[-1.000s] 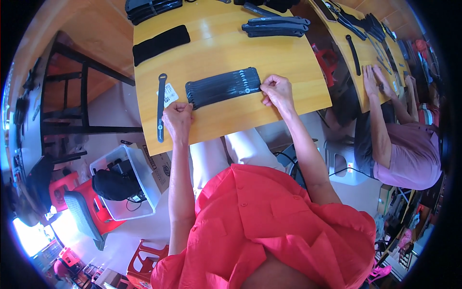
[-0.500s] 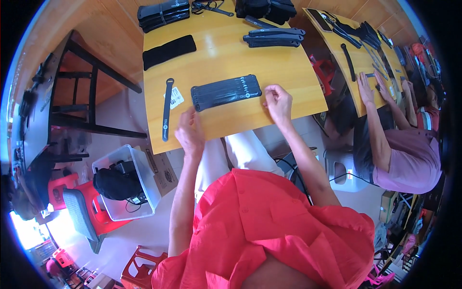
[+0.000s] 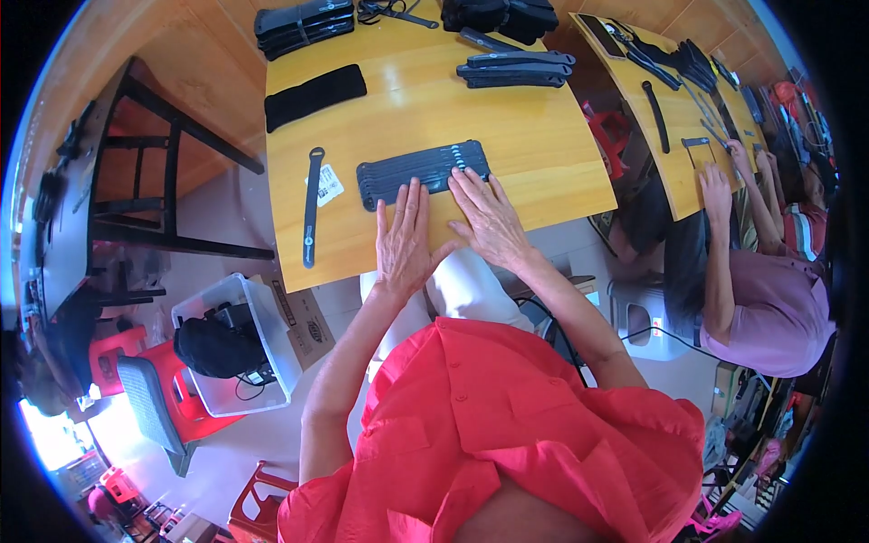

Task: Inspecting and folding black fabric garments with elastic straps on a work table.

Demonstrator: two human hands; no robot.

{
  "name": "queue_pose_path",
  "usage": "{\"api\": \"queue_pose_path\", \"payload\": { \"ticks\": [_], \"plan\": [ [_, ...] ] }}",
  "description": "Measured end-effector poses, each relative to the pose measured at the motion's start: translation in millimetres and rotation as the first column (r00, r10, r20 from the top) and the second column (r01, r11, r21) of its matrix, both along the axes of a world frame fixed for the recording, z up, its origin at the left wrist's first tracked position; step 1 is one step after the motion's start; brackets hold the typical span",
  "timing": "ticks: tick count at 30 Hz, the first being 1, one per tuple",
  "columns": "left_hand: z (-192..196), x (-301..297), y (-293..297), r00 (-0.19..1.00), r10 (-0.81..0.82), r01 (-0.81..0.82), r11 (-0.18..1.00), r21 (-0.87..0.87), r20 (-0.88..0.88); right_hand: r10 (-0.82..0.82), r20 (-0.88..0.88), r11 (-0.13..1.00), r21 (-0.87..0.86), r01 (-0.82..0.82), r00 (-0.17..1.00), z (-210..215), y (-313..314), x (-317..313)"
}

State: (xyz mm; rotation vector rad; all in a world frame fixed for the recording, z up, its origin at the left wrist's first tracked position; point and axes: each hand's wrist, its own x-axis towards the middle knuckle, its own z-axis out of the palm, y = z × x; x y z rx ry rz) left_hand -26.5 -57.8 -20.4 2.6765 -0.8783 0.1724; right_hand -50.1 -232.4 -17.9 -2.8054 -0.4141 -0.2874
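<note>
Across the middle of the view lies a yellow wooden surface (image 3: 407, 109). To its right, a co-worker (image 3: 765, 303) in purple is at a second surface (image 3: 683, 185), one hand (image 3: 715, 190) at its near edge. On the floor at left, a clear bin (image 3: 288, 362) holds a black bag (image 3: 215, 348).

At the far end of the first surface are two dark bundles, one at left (image 3: 308, 23) and one at right (image 3: 500, 18). Just nearer than the right one lies a pile (image 3: 516, 71) of grey-black strips. A flat black pouch (image 3: 315, 97) lies by the left edge.

Near the front edge, the straps (image 3: 407, 172) lie side by side in a flat, slightly slanted block. The left hand (image 3: 405, 249) reaches their near side, its fingers (image 3: 410, 206) straight and a little spread; the right hand (image 3: 493, 224) lies over their right end, its fingers also extended and spread. Both thumbs stand out inward, and neither hand pinches anything.

Left of the block is a loose strap (image 3: 313, 208), with a white label (image 3: 329, 184) just beside it.
</note>
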Motion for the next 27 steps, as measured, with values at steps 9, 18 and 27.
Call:
{"api": "queue_pose_path", "payload": {
  "ticks": [9, 18, 27],
  "plan": [
    [6, 4, -1, 0.999, 0.020, -0.020, 1.000, 0.014, -0.046, -0.020, -0.047, 1.000, -0.021, 0.019, 0.999, 0, 3, 5],
    [12, 5, 15, 0.988, -0.028, -0.010, 0.970, -0.243, -0.152, -0.007, -0.076, 0.999, 0.035, 0.010, 0.997, 0, 2, 4],
    [25, 19, 105, 0.733, 0.681, -0.656, 0.701, -0.281, -0.012, -0.200, 0.176, 0.874, 0.477, 0.094, 0.964, -10, -5, 0]
  ]
}}
